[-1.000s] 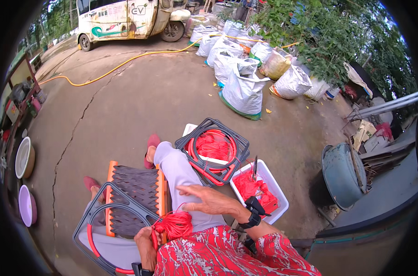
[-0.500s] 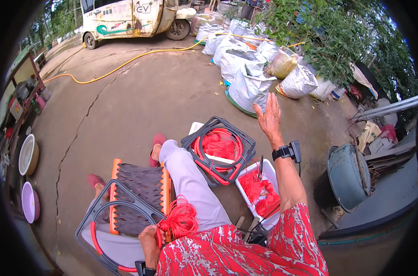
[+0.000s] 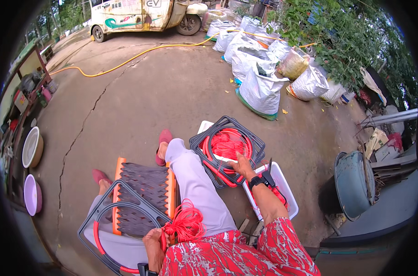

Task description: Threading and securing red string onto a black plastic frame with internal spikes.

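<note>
My left hand (image 3: 153,244) is closed round the red-wrapped part of the ring in a dark grey plastic frame (image 3: 137,195), which leans across my lap. Right beside that hand lies a looped bundle of red cord (image 3: 187,223). My right hand (image 3: 242,166) reaches over the lower right of a stack of similar grey frames (image 3: 259,147), fingers apart, touching or just above the rings. Loose red cord (image 3: 227,143) shows inside the stacked rings. Under my right wrist stands a white tray (image 3: 285,184) with more red cord in it, partly hidden by my arm.
An orange-sided rack with dark woven straps (image 3: 144,193) stands by my legs. White sacks (image 3: 262,89) stand ahead on the right, and a yellow hose (image 3: 140,54) crosses the ground. Basins (image 3: 32,195) are at left; a blue-grey metal tub (image 3: 351,184) is at right.
My right hand has come down and inward from raised in the air to the stacked frames. My left hand keeps its hold on the frame. The view has shifted slightly.
</note>
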Tool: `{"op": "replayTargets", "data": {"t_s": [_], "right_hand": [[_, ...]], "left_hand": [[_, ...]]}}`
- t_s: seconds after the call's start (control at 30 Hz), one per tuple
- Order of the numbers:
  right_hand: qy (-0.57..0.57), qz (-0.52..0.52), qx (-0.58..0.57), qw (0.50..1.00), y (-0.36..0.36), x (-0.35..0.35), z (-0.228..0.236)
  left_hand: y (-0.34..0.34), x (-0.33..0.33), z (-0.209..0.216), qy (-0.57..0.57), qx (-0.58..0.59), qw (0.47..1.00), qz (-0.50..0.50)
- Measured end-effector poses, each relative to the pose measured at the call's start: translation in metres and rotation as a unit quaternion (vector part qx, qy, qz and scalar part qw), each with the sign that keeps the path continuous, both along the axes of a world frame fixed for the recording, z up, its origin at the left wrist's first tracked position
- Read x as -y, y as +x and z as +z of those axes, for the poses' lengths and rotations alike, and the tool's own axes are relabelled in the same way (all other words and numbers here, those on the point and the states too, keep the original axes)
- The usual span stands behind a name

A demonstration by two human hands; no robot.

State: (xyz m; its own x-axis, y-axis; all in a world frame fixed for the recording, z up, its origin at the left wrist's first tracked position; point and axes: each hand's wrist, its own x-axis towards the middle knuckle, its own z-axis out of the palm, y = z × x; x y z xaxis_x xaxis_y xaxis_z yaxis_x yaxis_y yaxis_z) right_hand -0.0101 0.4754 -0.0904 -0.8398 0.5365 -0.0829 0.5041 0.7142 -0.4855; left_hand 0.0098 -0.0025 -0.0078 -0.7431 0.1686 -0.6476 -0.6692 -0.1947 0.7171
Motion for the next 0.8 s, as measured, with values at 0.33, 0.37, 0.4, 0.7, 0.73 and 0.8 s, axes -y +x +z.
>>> {"op": "replayTargets", "data": {"t_s": [0.33,0.37,0.4,0.7,0.73,0.8], "right_hand": [[-0.235,-0.007,-0.157,0.959,-0.065,0.019,0.087],[-0.278,0.02,-0.188,0.942,-0.065,0.052,0.101],[-0.317,0.047,-0.221,0.921,-0.062,0.089,0.116],[-0.08,0.39,-0.222,0.89,0.035,0.283,0.137],[-0.075,0.388,-0.223,0.891,0.042,0.286,0.133],[-0.021,0.426,-0.083,0.901,0.053,0.284,0.122]], "left_hand": [[-0.001,-0.002,-0.003,0.001,0.034,0.999,0.021],[-0.004,-0.004,0.0,0.001,0.036,0.999,0.024],[-0.005,-0.006,0.0,0.002,0.039,0.999,0.023],[-0.005,0.001,-0.006,0.019,0.028,0.999,-0.005],[-0.005,0.001,-0.007,0.022,0.019,1.0,-0.006],[-0.005,-0.002,-0.007,0.029,0.007,1.0,-0.004]]}}
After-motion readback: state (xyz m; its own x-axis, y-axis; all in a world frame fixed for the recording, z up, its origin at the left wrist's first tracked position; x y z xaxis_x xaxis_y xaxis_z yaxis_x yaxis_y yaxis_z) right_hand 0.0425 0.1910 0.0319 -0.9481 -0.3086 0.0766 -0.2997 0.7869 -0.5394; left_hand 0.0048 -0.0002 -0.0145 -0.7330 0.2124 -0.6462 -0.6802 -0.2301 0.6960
